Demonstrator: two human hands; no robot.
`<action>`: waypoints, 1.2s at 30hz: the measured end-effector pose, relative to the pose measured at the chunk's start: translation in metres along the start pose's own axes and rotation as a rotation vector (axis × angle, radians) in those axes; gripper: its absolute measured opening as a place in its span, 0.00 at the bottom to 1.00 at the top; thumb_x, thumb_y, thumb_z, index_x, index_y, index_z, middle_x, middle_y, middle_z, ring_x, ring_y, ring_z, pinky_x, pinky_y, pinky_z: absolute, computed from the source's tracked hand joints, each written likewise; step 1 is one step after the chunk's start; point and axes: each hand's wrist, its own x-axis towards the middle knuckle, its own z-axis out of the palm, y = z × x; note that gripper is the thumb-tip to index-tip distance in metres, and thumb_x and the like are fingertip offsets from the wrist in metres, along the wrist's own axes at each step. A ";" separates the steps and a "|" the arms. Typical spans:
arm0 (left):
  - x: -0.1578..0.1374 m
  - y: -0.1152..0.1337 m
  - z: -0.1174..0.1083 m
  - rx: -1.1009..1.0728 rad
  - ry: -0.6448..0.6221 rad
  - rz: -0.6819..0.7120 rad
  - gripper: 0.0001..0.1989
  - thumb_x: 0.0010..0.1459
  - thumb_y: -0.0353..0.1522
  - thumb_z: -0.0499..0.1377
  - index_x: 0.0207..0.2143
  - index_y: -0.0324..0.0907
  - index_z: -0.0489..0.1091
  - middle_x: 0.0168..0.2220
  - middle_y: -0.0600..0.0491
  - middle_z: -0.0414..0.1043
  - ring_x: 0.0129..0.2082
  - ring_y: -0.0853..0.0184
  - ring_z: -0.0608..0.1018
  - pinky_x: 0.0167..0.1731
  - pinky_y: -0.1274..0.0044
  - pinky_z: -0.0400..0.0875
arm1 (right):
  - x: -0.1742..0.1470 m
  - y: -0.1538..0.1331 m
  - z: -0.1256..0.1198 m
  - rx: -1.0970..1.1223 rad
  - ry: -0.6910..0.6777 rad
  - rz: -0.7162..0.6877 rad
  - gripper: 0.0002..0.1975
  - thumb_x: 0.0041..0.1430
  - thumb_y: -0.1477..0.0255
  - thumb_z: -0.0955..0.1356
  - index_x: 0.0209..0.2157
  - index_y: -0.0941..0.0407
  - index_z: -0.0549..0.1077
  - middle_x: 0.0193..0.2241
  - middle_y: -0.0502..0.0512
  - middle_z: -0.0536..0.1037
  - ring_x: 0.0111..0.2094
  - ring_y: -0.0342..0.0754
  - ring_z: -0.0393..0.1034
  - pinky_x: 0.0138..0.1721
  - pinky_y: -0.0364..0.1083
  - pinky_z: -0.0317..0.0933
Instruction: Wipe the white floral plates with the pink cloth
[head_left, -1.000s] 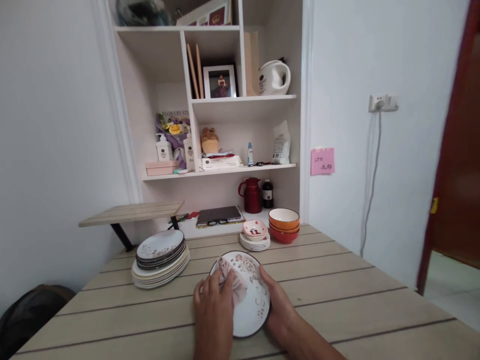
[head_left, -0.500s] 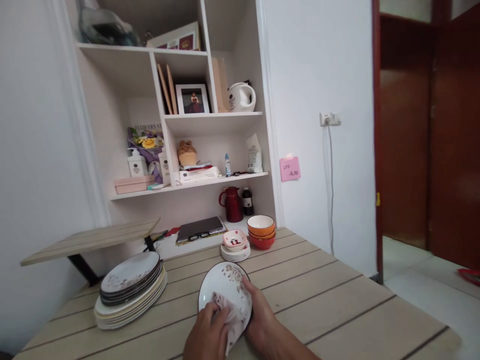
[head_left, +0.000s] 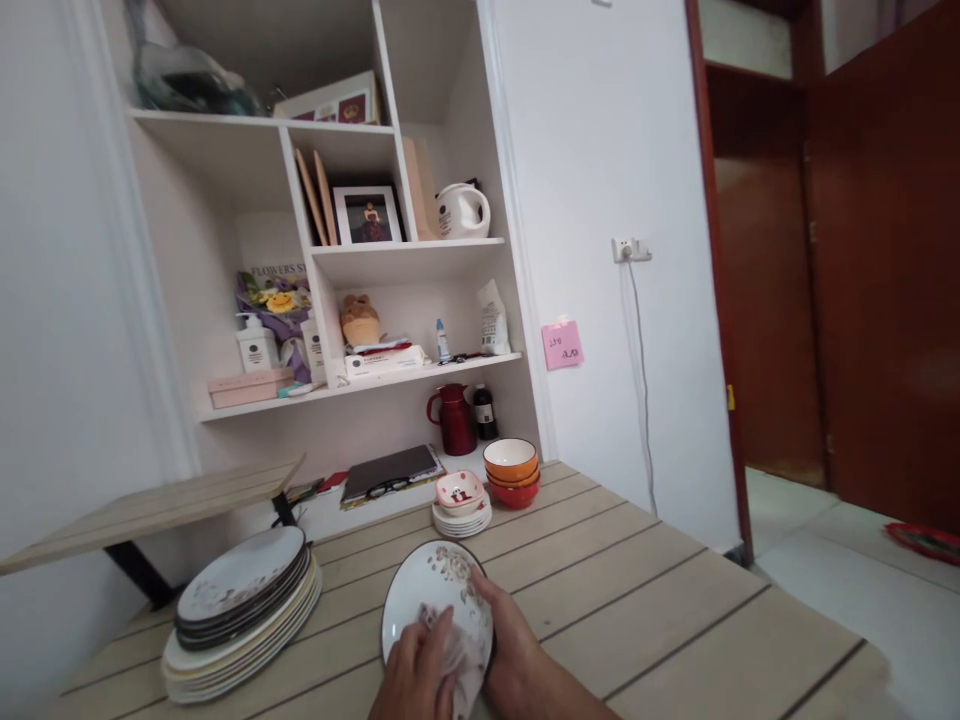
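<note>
A white plate (head_left: 409,590) with a dark rim and a brown flower pattern is held tilted above the table's near edge. My right hand (head_left: 514,640) grips its right side, thumb on the upper face and the other fingers hidden behind it. Pressed to the plate's lower face is a pale, patterned cloth (head_left: 469,665), bunched under the fingers of my left hand (head_left: 416,670). The left fingers are curled and partly cover the cloth.
To the left stands a stack of plates (head_left: 244,590). Beyond the held plate are small dishes (head_left: 461,505) and stacked orange and red bowls (head_left: 512,470). A raised wooden shelf (head_left: 172,495) juts over the table's left. Behind are a red jug (head_left: 456,420) and a dark laptop-like slab (head_left: 394,470).
The camera view has turned slightly right and up, so the room sits further left and lower. My left hand and the cloth shift a little over the plate; my right hand keeps its grip.
</note>
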 end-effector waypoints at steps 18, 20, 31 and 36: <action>0.006 0.040 -0.048 -0.187 -0.103 -0.153 0.18 0.57 0.25 0.49 0.42 0.49 0.74 0.47 0.51 0.69 0.47 0.66 0.73 0.48 0.74 0.69 | -0.011 -0.001 0.000 -0.052 -0.003 0.015 0.20 0.56 0.61 0.65 0.39 0.64 0.75 0.32 0.64 0.81 0.36 0.55 0.76 0.45 0.54 0.65; 0.007 0.043 -0.053 -0.190 -0.143 -0.134 0.17 0.58 0.28 0.52 0.45 0.50 0.73 0.49 0.50 0.70 0.49 0.64 0.72 0.50 0.72 0.68 | -0.012 -0.003 0.000 -0.042 0.052 0.007 0.19 0.56 0.61 0.65 0.36 0.64 0.75 0.29 0.63 0.81 0.33 0.54 0.76 0.44 0.53 0.65; 0.001 0.040 -0.048 -0.137 -0.202 -0.163 0.31 0.44 0.26 0.65 0.52 0.55 0.68 0.57 0.51 0.62 0.56 0.59 0.66 0.56 0.67 0.62 | -0.013 -0.009 -0.002 0.003 0.084 -0.002 0.20 0.56 0.61 0.64 0.39 0.64 0.74 0.32 0.64 0.81 0.37 0.56 0.76 0.45 0.54 0.65; 0.002 0.043 -0.051 -0.165 -0.174 -0.118 0.20 0.53 0.23 0.56 0.45 0.54 0.72 0.49 0.53 0.68 0.49 0.65 0.71 0.50 0.72 0.66 | -0.014 -0.009 0.002 -0.025 0.100 -0.019 0.18 0.58 0.62 0.64 0.37 0.64 0.74 0.28 0.63 0.81 0.35 0.55 0.76 0.44 0.53 0.65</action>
